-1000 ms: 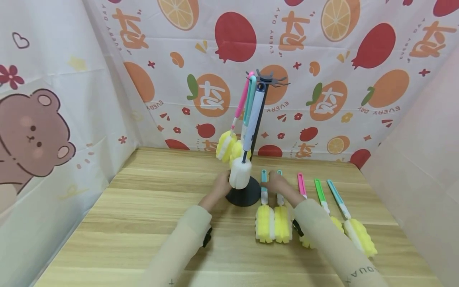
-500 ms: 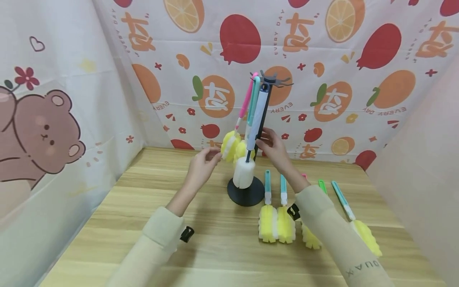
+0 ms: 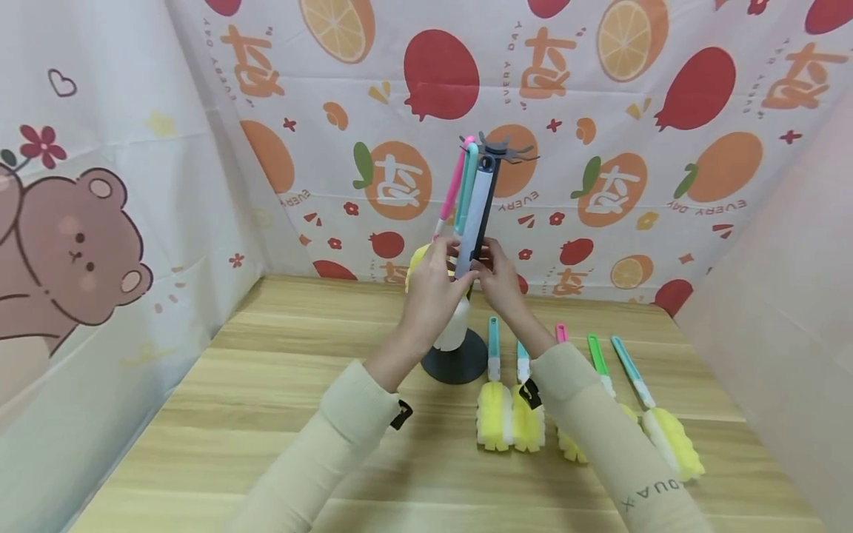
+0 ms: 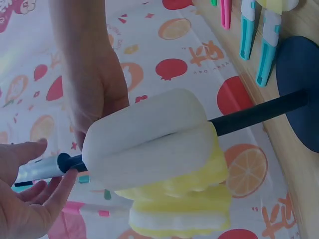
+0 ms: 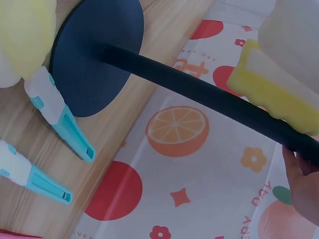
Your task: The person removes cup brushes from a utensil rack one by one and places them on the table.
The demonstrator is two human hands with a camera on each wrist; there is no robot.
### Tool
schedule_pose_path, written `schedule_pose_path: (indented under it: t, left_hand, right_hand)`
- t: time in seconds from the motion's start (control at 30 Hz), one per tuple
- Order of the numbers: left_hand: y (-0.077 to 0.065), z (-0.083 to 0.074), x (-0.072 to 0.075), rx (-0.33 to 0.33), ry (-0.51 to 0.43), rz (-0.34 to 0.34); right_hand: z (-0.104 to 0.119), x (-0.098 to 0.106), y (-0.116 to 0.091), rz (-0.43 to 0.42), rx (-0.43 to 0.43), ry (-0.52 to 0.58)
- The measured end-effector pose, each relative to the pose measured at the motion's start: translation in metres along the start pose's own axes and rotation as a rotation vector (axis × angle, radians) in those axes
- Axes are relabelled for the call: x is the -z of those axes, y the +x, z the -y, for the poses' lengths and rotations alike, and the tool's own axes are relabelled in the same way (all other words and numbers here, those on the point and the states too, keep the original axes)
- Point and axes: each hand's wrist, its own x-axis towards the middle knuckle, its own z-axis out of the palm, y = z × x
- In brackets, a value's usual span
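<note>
A black stand (image 3: 453,366) with a hooked top holds several bottle brushes. The foremost bottle brush (image 4: 149,139) has a white sponge head and a pale handle with a dark end. My left hand (image 3: 429,292) is at the lower part of that handle, thumb on one side and fingers on the other, not closed round it. My right hand (image 3: 503,285) grips the stand's black pole (image 5: 199,94) just right of the handle. A pink-handled brush (image 3: 453,189) and a turquoise-handled brush (image 3: 466,181) hang beside it; their yellow sponges are partly hidden.
Several more yellow sponge brushes lie on the wooden table (image 3: 266,414) right of the stand, including a green-handled brush (image 3: 597,355) and a blue-handled brush (image 3: 629,366). A fruit-print curtain (image 3: 533,74) closes off the back.
Both hands have risen from around the stand's base. Since half a second ago, my left hand has moved right to the pale handle. The right hand stays at the pole.
</note>
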Motion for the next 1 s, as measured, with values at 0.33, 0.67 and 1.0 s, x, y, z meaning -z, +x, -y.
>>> schedule_pose_path:
  t: [0.33,0.67,1.0]
  left_hand:
    - [0.002,-0.004,-0.006,-0.017,0.018,-0.050]
    - [0.000,-0.006,-0.004,-0.065,0.037,-0.096]
    - [-0.006,-0.012,0.006,-0.053,0.003,-0.071]
  right_hand:
    - [0.003,0.000,-0.002,0.001,0.026,-0.014]
    - [0.002,0.001,-0.005,0.011,0.018,-0.024]
    - [0.001,0.001,-0.006,0.010,0.039,-0.016]
